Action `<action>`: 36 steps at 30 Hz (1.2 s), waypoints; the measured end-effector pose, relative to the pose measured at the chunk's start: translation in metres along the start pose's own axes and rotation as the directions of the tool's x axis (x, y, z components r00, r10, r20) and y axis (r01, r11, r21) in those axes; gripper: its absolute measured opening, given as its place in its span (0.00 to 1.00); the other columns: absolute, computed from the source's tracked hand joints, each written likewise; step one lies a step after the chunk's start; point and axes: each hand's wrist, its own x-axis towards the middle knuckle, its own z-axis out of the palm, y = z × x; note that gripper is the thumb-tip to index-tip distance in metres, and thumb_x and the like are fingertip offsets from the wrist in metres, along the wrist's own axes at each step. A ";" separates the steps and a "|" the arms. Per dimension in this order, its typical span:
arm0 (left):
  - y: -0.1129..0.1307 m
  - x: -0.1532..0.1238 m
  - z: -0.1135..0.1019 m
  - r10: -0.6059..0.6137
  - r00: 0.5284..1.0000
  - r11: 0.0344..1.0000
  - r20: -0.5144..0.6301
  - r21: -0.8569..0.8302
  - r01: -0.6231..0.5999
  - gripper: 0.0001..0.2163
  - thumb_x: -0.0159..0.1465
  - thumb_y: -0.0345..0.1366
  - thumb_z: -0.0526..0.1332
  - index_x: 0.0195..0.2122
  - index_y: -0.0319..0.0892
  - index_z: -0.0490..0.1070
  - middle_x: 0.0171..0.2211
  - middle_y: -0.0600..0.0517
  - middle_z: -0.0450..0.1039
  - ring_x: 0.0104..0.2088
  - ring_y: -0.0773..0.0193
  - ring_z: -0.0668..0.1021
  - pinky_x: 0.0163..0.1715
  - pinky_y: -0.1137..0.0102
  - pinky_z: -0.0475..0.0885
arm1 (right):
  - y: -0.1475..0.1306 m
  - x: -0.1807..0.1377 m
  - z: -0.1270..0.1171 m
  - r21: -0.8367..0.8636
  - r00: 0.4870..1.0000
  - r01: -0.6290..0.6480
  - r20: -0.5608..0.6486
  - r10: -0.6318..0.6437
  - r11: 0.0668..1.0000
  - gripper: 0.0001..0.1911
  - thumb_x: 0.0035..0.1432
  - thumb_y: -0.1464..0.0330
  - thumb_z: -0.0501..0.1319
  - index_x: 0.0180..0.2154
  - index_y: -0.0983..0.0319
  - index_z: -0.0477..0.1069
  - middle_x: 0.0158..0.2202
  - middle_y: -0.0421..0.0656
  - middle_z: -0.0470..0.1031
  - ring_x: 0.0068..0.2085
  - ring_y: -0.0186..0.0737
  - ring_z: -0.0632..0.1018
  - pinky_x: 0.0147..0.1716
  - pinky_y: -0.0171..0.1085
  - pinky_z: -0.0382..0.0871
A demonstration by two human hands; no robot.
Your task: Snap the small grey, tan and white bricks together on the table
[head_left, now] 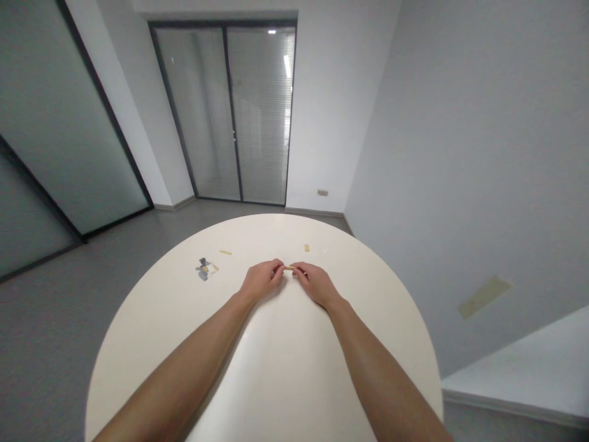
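Between the fingertips of our left hand [263,279] and our right hand [317,283] we hold a small yellow strip [289,267], over the far half of the round table [280,380]. Each hand has a narrow pinch on one end, with only a short stretch showing between; whether it touches the tabletop we cannot tell.

We think the strip could slip or twist away if one pinch loosens, since so little of it is there to grip. Pulling the hands apart unevenly could bend or tear it, and if it is sticky, which we cannot tell, it could cling to a fingertip.

Just beyond the right hand we see a yellow piece [307,248] and a faint whitish scrap [326,250]; a careless forward sweep could knock either. Farther left lie a thin yellow stick [226,252] and a bundle of grey scraps [203,275], apart from the left hand. Our own fingers hide the strip's ends and stand in the way of judging the hold.
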 end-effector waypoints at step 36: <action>-0.016 0.002 0.014 0.084 0.995 0.994 -0.061 -0.064 -0.088 0.07 0.67 0.38 0.57 0.42 0.48 0.73 0.39 0.55 0.78 0.37 0.65 0.78 0.34 0.72 0.68 | -0.001 0.000 -0.001 0.027 0.995 -0.093 -0.033 0.094 0.995 0.08 0.65 0.63 0.57 0.45 0.54 0.71 0.36 0.39 0.81 0.37 0.38 0.80 0.37 0.34 0.68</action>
